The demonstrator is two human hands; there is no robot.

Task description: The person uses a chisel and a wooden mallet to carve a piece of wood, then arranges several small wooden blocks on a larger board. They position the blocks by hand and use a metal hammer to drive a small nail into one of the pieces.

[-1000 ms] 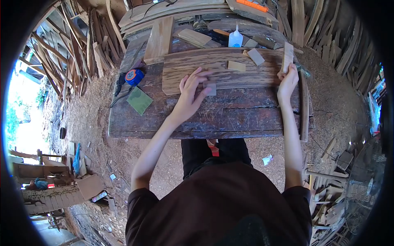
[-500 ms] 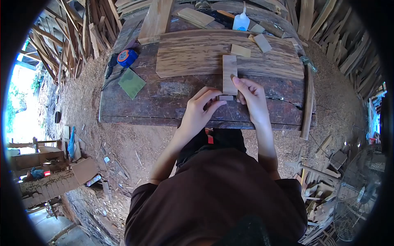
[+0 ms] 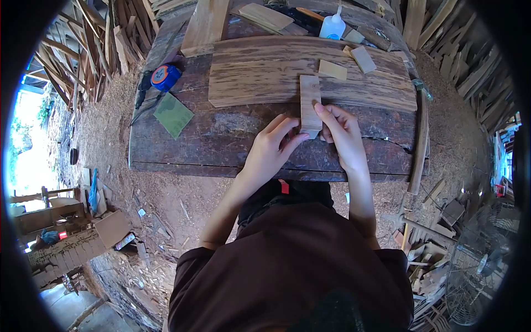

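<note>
My right hand (image 3: 344,138) is closed on a flat wooden strip (image 3: 310,102), thumb on its face near the right edge. The strip points away from me, its far end over a wide, dark-streaked board (image 3: 254,72). At its near end, my left hand (image 3: 270,148) pinches a small wood block (image 3: 313,134) between thumb and fingers. Block and strip appear to touch there; the fingers partly hide the joint. A thin pale wood piece (image 3: 333,69) and another small wood piece (image 3: 363,59) lie on the board beyond my right hand.
On the dark worktable (image 3: 221,152) are a blue tape measure (image 3: 165,77), a green square sheet (image 3: 173,115) and a white squeeze bottle (image 3: 332,26). A curved wood strip (image 3: 418,144) runs along the right edge. Scrap wood is stacked around, and a wire-caged fan (image 3: 478,265) stands at right.
The small block has gone from lying just below the strip's near end to sitting against it, and less of it shows. Both hands stay close together; the view has shifted slightly.
</note>
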